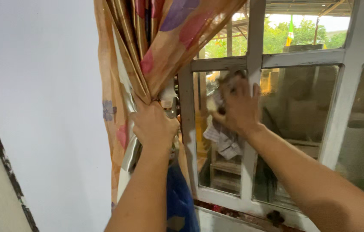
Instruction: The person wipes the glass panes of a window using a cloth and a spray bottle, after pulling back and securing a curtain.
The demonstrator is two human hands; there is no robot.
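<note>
- The fingers (145, 122) of the left hand (152, 126) are clenched around the gathered orange curtain with purple and pink flower print (164, 47), bunching it just beside the window's left upright so the cloth stays off the glass.
- The fingers (233, 92) of the right hand (238, 107) are spread flat and press a crumpled grey checked rag (222, 141) against the dusty glass pane (298, 111); an open palm puts more cloth on the glass. The hand is blurred with motion, and part of the rag hangs loose below it.
- The pane sits in a white-painted wooden window frame (334, 124), its paint worn.
- A blue cloth (179, 202) hangs below the left forearm, against the frame's lower corner.
- A plain pale wall (40, 86) fills the left of the view.
- Beyond the glass, green trees (310, 32) and a roofed structure show in daylight.
</note>
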